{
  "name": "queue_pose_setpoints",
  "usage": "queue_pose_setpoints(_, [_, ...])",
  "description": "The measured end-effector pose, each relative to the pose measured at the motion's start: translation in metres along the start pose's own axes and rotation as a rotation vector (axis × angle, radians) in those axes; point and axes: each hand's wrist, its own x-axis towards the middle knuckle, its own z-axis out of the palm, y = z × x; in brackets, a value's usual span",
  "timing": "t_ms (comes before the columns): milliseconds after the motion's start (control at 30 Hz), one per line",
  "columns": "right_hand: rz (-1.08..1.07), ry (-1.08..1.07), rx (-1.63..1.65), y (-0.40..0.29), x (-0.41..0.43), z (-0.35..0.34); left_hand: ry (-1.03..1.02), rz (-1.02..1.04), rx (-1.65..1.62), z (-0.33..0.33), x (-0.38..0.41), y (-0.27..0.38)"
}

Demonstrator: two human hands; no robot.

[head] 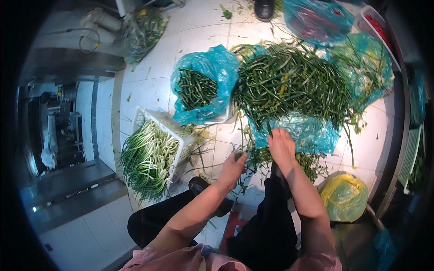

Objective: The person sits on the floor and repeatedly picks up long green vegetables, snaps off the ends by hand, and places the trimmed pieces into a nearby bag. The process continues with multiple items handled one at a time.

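A large heap of long dark green vegetable stalks (291, 81) lies on a spread blue plastic bag (298, 135) on the tiled floor. My right hand (282, 145) is at the heap's near edge, its fingers closed around a green stalk (269, 128). Lower and to the left, my left hand (233, 169) pinches a small bunch of greens (239, 155) between thumb and fingers. Loose leaves and trimmings (308, 166) are scattered beneath both hands. Beyond my left hand, a blue bag (223, 71) lines a white container and holds shorter green pieces (196, 88).
At left, a tipped white plastic basket (184, 145) holds spring onions (149, 159). A yellow plastic bag (346, 198) stands at right. More filled bags (318, 20) and a crate of red peppers (378, 30) are at the back. Black shoes (200, 186) flank a red stool (230, 227).
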Motion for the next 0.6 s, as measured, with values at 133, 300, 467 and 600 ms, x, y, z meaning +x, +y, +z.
queue_pose_setpoints(133, [-0.209,-0.135,0.349,-0.036,-0.058,-0.041,-0.046,-0.022,-0.009,0.018,-0.016,0.025])
queue_pose_setpoints(300, [-0.456,-0.031,0.653,-0.064,-0.068,-0.089,-0.365,-0.258,-0.024,0.001,-0.045,0.044])
queue_pose_setpoints(467, [-0.234,-0.308,0.916,-0.085,-0.058,-0.136,-0.499,-0.133,-0.014,-0.006,-0.082,0.082])
queue_pose_setpoints(600, [0.027,-0.388,1.026,-0.084,-0.064,-0.168,-0.358,0.222,0.359,-0.019,-0.093,0.124])
